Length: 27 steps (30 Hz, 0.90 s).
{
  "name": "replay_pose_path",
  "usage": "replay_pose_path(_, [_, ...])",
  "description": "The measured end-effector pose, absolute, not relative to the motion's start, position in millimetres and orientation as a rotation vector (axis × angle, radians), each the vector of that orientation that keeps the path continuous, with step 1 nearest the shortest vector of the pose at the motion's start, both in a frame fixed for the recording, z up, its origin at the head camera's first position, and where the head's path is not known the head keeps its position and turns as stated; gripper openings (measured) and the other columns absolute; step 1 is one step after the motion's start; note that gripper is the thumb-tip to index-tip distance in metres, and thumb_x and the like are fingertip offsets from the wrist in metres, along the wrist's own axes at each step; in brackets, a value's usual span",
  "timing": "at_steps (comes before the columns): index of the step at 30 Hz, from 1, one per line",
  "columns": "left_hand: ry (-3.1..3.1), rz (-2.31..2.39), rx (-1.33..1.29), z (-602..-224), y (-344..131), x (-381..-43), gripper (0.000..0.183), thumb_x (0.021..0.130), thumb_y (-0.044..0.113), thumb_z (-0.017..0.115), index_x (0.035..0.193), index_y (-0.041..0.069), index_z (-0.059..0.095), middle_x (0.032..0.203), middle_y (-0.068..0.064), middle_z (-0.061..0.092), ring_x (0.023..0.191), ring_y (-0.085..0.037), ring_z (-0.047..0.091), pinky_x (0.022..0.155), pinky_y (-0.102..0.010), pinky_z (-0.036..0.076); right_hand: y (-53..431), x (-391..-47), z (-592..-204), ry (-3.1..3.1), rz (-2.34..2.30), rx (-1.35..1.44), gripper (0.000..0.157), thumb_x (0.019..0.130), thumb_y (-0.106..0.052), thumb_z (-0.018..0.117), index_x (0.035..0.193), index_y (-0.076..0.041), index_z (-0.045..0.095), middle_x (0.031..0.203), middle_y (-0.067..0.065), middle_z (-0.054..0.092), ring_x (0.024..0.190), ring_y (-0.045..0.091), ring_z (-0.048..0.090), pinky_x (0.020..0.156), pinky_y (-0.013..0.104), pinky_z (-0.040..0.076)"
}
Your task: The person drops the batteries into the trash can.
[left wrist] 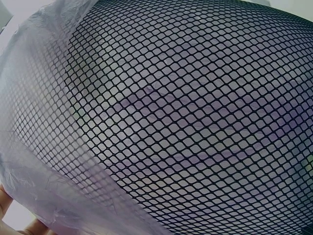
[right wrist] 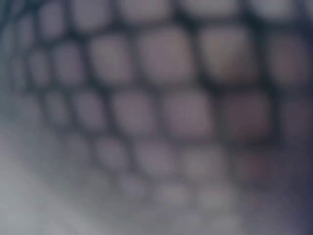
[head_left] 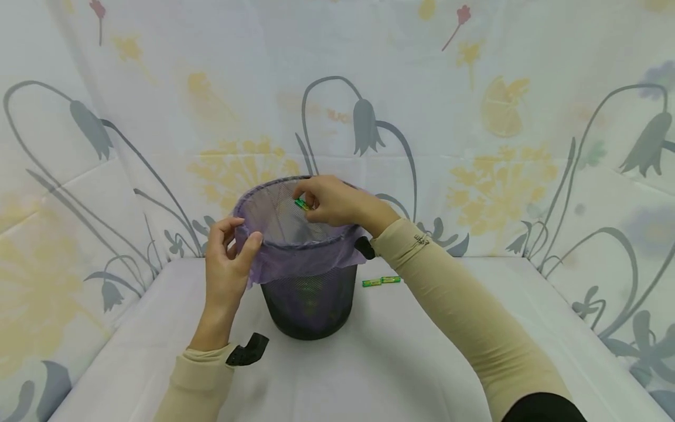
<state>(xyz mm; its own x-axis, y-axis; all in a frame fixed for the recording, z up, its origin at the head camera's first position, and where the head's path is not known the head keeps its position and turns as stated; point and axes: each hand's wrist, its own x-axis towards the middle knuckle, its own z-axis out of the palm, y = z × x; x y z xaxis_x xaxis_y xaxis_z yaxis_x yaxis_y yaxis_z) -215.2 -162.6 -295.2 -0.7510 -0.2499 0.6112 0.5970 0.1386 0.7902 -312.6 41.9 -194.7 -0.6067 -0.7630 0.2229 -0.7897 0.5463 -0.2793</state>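
A black mesh trash bin [head_left: 311,305] stands on the white table, lined with a thin purple plastic bag [head_left: 306,266] folded over its rim. My left hand [head_left: 228,264] holds the bin at the left side of its bag-covered rim. Above the bin's opening, my right hand [head_left: 334,202] pinches a small green battery [head_left: 302,204] between thumb and fingers. In the left wrist view the mesh wall [left wrist: 195,112] fills most of the picture, with left fingers [left wrist: 34,227] at the lower left corner. Only blurred mesh [right wrist: 166,112] appears in the right wrist view; the battery is hidden there.
Two green batteries [head_left: 381,281] lie end to end on the table, right of the bin. Behind stands a white cloth backdrop [head_left: 422,88] printed with flowers. White cloth [head_left: 411,363] covers the table.
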Motion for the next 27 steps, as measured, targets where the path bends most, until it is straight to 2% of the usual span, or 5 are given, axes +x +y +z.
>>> replay_pose_path(4, [-1.777, -1.685, -0.334, -295.3, -163.6, -215.4, 0.041, 0.088, 0.011, 0.066, 0.121, -0.003, 0.047, 0.113, 0.002, 0.048, 0.111, -0.018, 0.050, 0.097, -0.030, 0.036, 39.7, -314.3, -196.2, -2.718, 0.532, 1.346, 0.037, 0.089, -0.009, 0.061, 0.125, -0.008, 0.056, 0.094, 0.004, 0.057, 0.081, 0.018, 0.052, 0.077, 0.030, 0.044])
replay_pose_path(18, [-1.764, -1.689, -0.362, -295.6, -162.3, -216.3, 0.041, 0.088, 0.009, 0.065, 0.121, -0.005, 0.047, 0.115, 0.001, 0.047, 0.114, -0.024, 0.049, 0.100, -0.035, 0.035, 41.1, -314.6, -198.2, -2.745, 0.504, 1.314, 0.037, 0.090, -0.016, 0.064, 0.126, -0.010, 0.056, 0.101, 0.005, 0.058, 0.086, 0.018, 0.056, 0.080, 0.032, 0.046])
replay_pose_path(27, [-1.777, -1.680, -0.346, -297.0, -163.7, -215.9, 0.041, 0.088, 0.011, 0.065, 0.121, -0.003, 0.047, 0.114, 0.003, 0.047, 0.112, -0.018, 0.049, 0.101, -0.036, 0.034, 39.6, -314.2, -199.7, -2.760, 0.489, 1.305, 0.036, 0.092, -0.025, 0.063, 0.125, -0.011, 0.058, 0.104, 0.005, 0.059, 0.091, 0.017, 0.057, 0.082, 0.033, 0.047])
